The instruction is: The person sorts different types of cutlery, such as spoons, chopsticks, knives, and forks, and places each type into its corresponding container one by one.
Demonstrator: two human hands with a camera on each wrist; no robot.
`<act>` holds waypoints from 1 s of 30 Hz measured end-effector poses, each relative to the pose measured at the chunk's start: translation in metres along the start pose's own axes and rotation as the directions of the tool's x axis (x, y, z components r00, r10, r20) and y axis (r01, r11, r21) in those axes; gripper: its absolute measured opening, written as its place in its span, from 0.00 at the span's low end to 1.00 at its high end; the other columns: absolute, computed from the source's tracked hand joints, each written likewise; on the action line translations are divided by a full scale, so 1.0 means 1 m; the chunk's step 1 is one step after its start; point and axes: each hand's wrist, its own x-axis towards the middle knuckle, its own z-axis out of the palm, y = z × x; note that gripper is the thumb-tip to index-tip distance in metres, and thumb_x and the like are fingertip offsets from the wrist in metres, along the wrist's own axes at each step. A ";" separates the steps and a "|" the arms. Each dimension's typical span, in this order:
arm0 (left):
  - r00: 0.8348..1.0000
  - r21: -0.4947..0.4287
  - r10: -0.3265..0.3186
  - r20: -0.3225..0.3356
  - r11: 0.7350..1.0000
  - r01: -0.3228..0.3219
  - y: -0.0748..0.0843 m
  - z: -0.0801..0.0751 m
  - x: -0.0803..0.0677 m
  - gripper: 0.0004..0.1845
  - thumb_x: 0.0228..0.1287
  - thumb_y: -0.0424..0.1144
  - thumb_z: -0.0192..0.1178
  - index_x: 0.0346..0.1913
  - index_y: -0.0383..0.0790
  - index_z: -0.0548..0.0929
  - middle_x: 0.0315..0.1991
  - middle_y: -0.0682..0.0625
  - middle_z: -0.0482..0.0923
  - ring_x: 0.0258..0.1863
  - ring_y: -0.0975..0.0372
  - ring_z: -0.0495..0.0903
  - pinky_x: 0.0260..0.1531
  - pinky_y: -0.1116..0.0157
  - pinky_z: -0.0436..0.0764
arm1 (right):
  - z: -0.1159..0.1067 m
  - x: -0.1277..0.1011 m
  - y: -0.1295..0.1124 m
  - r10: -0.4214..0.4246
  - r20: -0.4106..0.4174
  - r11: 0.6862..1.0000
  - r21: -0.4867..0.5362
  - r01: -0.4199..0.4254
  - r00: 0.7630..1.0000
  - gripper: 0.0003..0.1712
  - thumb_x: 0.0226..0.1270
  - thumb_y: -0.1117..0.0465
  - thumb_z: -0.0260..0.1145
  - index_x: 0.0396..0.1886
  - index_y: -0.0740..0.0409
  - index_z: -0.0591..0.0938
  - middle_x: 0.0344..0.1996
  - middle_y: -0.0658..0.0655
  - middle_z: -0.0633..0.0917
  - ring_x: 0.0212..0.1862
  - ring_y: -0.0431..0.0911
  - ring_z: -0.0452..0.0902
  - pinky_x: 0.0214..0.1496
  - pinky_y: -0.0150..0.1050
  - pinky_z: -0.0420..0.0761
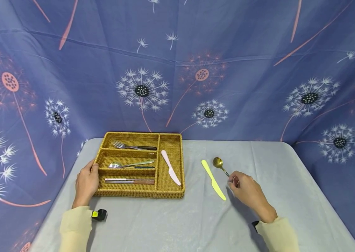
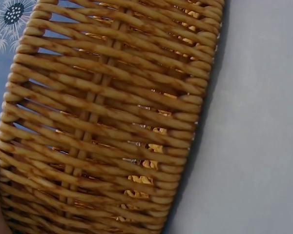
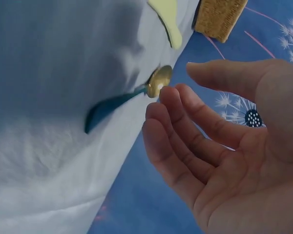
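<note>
My left hand (image 1: 87, 180) grips the left rim of a woven cutlery tray (image 1: 133, 193), its fingertips and thumb at the edge. In the left wrist view the woven side of the tray fills much of the frame. My right hand (image 1: 248, 190) hovers over the handle end of a gold-bowled spoon (image 1: 217, 162). In the right wrist view the spoon's dark teal handle (image 3: 110, 109) lies on the table, apart from the loosely bent fingers (image 3: 171, 141), and the thumb stands away from them. A yellow knife (image 1: 213, 180) lies left of the spoon.
The tray's compartments hold a pink knife (image 1: 171, 168) at the right, forks (image 1: 120, 145) at the back, spoons (image 1: 115, 165) in the middle and chopsticks (image 1: 130, 181) in front. A blue dandelion-print cloth (image 1: 243, 87) hangs behind the grey-covered table (image 1: 164, 224).
</note>
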 end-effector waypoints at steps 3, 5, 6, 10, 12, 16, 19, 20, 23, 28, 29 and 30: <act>1.000 0.002 -0.009 0.002 1.000 0.009 0.000 0.000 0.000 0.34 0.88 0.54 0.32 0.84 0.39 0.64 0.78 0.30 0.65 0.74 0.29 0.64 0.72 0.30 0.62 | -0.004 0.006 0.002 0.007 -0.006 1.000 -0.014 -0.007 1.000 0.03 0.69 0.67 0.73 0.40 0.59 0.86 0.26 0.48 0.81 0.25 0.39 0.72 0.25 0.38 0.72; 1.000 0.002 -0.011 0.005 1.000 0.011 0.000 0.000 0.000 0.34 0.88 0.54 0.32 0.84 0.39 0.64 0.79 0.30 0.65 0.75 0.29 0.64 0.72 0.30 0.62 | -0.007 0.010 0.001 0.004 -0.010 1.000 -0.020 -0.004 1.000 0.03 0.69 0.67 0.72 0.40 0.60 0.86 0.27 0.49 0.82 0.24 0.40 0.72 0.24 0.39 0.73; 1.000 0.001 -0.010 0.005 1.000 0.010 0.000 0.000 0.000 0.34 0.88 0.54 0.33 0.84 0.39 0.64 0.79 0.30 0.65 0.75 0.29 0.64 0.72 0.30 0.62 | -0.007 0.012 0.001 0.003 -0.011 1.000 -0.022 -0.003 1.000 0.03 0.68 0.68 0.71 0.40 0.60 0.86 0.27 0.50 0.82 0.24 0.40 0.72 0.24 0.39 0.73; 1.000 -0.005 -0.003 0.001 1.000 0.003 0.000 0.000 0.000 0.34 0.88 0.53 0.33 0.84 0.39 0.63 0.79 0.30 0.65 0.75 0.30 0.64 0.73 0.30 0.62 | -0.008 0.020 0.001 0.006 -0.002 0.999 -0.031 -0.007 1.000 0.04 0.69 0.68 0.71 0.42 0.61 0.86 0.28 0.51 0.83 0.23 0.41 0.73 0.23 0.40 0.74; 1.000 -0.005 -0.003 -0.003 1.000 0.003 0.000 0.000 0.000 0.34 0.88 0.53 0.33 0.84 0.38 0.64 0.79 0.30 0.65 0.75 0.30 0.64 0.73 0.30 0.62 | -0.007 0.023 0.003 0.021 0.020 0.999 -0.035 -0.021 1.000 0.04 0.70 0.67 0.71 0.42 0.61 0.86 0.29 0.52 0.84 0.23 0.42 0.74 0.24 0.41 0.74; 1.000 0.002 0.000 0.000 1.000 0.000 0.000 0.001 0.001 0.34 0.88 0.53 0.32 0.84 0.38 0.63 0.79 0.30 0.65 0.75 0.29 0.63 0.72 0.30 0.62 | -0.003 0.028 0.009 0.060 0.059 0.997 -0.048 -0.057 0.996 0.05 0.69 0.66 0.73 0.41 0.61 0.86 0.29 0.52 0.84 0.26 0.43 0.75 0.26 0.42 0.75; 1.000 0.003 0.001 -0.003 1.000 -0.001 0.000 0.001 0.001 0.34 0.88 0.54 0.32 0.84 0.38 0.64 0.79 0.30 0.65 0.75 0.29 0.64 0.72 0.30 0.62 | 0.000 0.031 0.015 0.069 0.063 0.996 -0.062 -0.065 0.996 0.04 0.69 0.66 0.73 0.40 0.60 0.86 0.29 0.52 0.84 0.27 0.44 0.76 0.27 0.44 0.76; 1.000 0.001 -0.001 -0.005 1.000 0.001 -0.001 0.001 0.001 0.34 0.88 0.54 0.32 0.84 0.38 0.64 0.79 0.30 0.65 0.75 0.30 0.64 0.73 0.30 0.62 | 0.001 0.032 0.017 0.066 0.062 0.996 -0.066 -0.062 0.996 0.04 0.69 0.65 0.73 0.40 0.60 0.86 0.30 0.52 0.84 0.27 0.44 0.76 0.27 0.44 0.77; 1.000 -0.004 -0.002 -0.010 1.000 0.002 -0.001 0.001 0.001 0.34 0.88 0.54 0.32 0.84 0.38 0.64 0.78 0.30 0.65 0.75 0.30 0.64 0.73 0.30 0.61 | 0.005 0.034 0.022 0.065 0.071 0.995 -0.083 -0.059 0.995 0.04 0.68 0.65 0.72 0.40 0.59 0.86 0.29 0.51 0.84 0.27 0.44 0.76 0.28 0.44 0.76; 1.000 -0.010 0.001 -0.003 1.000 -0.001 0.000 0.001 0.001 0.34 0.89 0.53 0.33 0.84 0.38 0.63 0.79 0.30 0.64 0.76 0.30 0.63 0.74 0.31 0.61 | 0.012 0.035 0.028 0.083 0.089 0.994 -0.077 -0.077 0.993 0.03 0.67 0.68 0.71 0.39 0.60 0.86 0.27 0.50 0.82 0.26 0.45 0.74 0.28 0.42 0.73; 1.000 -0.012 0.000 -0.001 1.000 0.000 0.000 0.001 0.000 0.34 0.89 0.53 0.33 0.84 0.38 0.63 0.79 0.30 0.64 0.77 0.30 0.63 0.74 0.31 0.61 | 0.013 0.035 0.029 0.086 0.087 0.994 -0.071 -0.080 0.992 0.03 0.66 0.68 0.70 0.38 0.60 0.85 0.27 0.51 0.81 0.26 0.45 0.74 0.28 0.42 0.73; 1.000 -0.013 -0.003 -0.002 1.000 0.003 -0.001 0.001 0.000 0.34 0.89 0.53 0.33 0.84 0.38 0.63 0.79 0.30 0.64 0.77 0.30 0.63 0.74 0.31 0.61 | 0.014 0.035 0.029 0.086 0.085 0.995 -0.064 -0.081 0.993 0.03 0.67 0.68 0.70 0.38 0.61 0.85 0.27 0.51 0.81 0.26 0.45 0.73 0.28 0.42 0.73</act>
